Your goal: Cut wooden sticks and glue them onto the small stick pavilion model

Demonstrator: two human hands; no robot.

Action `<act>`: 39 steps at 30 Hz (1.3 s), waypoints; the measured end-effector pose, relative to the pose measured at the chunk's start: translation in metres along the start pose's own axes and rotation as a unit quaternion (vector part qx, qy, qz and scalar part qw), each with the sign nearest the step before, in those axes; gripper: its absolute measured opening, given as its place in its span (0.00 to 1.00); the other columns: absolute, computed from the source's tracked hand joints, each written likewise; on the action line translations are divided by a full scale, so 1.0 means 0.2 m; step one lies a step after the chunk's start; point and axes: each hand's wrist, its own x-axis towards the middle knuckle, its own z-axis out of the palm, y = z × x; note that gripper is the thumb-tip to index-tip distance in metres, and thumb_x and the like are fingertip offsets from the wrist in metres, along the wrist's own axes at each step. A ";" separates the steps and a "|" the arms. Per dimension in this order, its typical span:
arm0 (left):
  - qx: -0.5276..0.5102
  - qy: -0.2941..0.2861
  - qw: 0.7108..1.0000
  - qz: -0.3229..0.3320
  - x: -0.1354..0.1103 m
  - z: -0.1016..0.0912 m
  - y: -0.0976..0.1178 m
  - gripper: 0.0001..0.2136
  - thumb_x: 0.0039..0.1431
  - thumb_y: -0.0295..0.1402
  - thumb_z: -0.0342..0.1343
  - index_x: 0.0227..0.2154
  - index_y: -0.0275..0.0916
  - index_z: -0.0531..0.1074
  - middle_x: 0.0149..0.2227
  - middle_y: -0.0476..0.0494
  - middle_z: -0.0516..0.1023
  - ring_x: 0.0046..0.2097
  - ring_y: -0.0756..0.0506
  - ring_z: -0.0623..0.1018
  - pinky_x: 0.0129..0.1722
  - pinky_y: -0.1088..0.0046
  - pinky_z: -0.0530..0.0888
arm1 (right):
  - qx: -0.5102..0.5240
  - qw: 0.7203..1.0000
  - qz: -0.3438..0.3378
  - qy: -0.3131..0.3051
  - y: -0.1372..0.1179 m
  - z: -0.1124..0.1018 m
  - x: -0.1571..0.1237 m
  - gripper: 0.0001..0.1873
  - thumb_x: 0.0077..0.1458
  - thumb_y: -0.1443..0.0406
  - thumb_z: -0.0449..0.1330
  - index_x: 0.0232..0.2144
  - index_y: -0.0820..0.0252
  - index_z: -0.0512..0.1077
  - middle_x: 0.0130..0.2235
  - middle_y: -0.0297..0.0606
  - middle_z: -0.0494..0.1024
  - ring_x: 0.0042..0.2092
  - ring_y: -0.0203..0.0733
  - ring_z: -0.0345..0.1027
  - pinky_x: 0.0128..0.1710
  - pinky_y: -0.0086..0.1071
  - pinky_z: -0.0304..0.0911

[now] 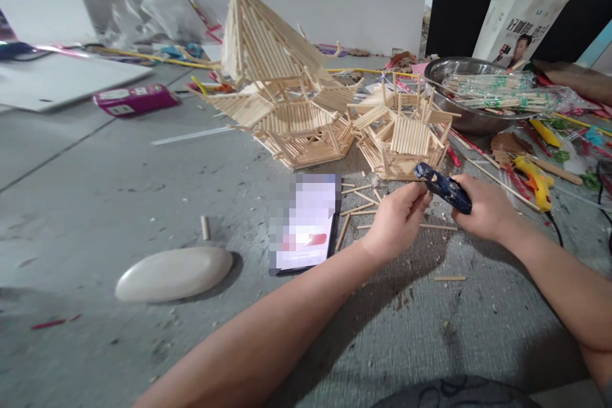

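Observation:
My right hand (485, 204) is closed round a dark blue hand tool (444, 189) with pale specks; its exact kind does not show. Just left of it, my left hand (399, 220) is closed, its thumb and fingers pinched together close to the tool's far end. Whatever lies in that pinch is hidden. Right behind my hands stands a small unroofed frame of wooden sticks (410, 134). A larger stick pavilion (296, 118) with a tall pointed roof stands beside it on the left. Loose sticks (359, 209) are scattered on the floor near my left hand.
A phone (306, 226) with a lit screen lies left of my forearm, and a smooth pale stone (174, 274) further left. On the right are a yellow glue gun (538, 183) with a cord, a metal bowl (482, 118) of bagged sticks and a white bag (516, 13).

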 end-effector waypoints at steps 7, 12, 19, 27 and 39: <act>-0.005 0.003 1.000 -0.004 0.00 -0.01 0.02 0.09 0.57 0.30 0.44 0.22 0.37 0.61 0.20 0.51 0.64 0.24 0.53 0.64 0.24 0.77 0.62 | 0.008 1.000 0.013 -0.003 -0.01 0.00 0.00 0.17 0.43 0.64 0.53 0.39 0.58 0.64 0.33 0.40 0.75 0.35 0.48 0.69 0.28 0.34 0.54; -0.005 0.004 1.000 -0.011 0.00 -0.01 0.02 0.09 0.57 0.30 0.44 0.23 0.37 0.61 0.20 0.52 0.64 0.24 0.54 0.64 0.24 0.77 0.62 | 0.014 1.000 0.013 -0.005 -0.01 0.00 0.00 0.18 0.43 0.64 0.52 0.40 0.58 0.64 0.34 0.41 0.75 0.37 0.49 0.69 0.30 0.35 0.55; 0.012 0.033 0.999 -0.009 0.00 0.00 0.02 0.08 0.56 0.31 0.46 0.22 0.37 0.62 0.19 0.52 0.63 0.23 0.54 0.62 0.23 0.77 0.61 | 0.008 1.000 0.006 0.024 -0.01 0.01 0.00 0.18 0.43 0.64 0.52 0.40 0.58 0.63 0.34 0.41 0.76 0.36 0.48 0.69 0.30 0.35 0.55; 0.028 0.025 0.999 0.003 0.00 -0.01 0.01 0.08 0.56 0.30 0.45 0.22 0.38 0.60 0.19 0.53 0.62 0.23 0.54 0.62 0.24 0.76 0.61 | -0.009 1.000 0.009 0.020 -0.01 0.00 -0.01 0.16 0.43 0.63 0.52 0.39 0.58 0.63 0.31 0.41 0.75 0.33 0.47 0.68 0.27 0.33 0.53; 0.037 0.022 0.999 0.026 0.00 -0.02 0.04 0.08 0.56 0.29 0.45 0.22 0.38 0.59 0.19 0.53 0.61 0.23 0.54 0.61 0.24 0.77 0.61 | 0.020 0.999 0.036 0.010 -0.02 0.00 0.00 0.04 0.40 0.63 0.52 0.22 0.56 0.59 0.21 0.34 0.67 0.25 0.40 0.62 0.25 0.31 0.50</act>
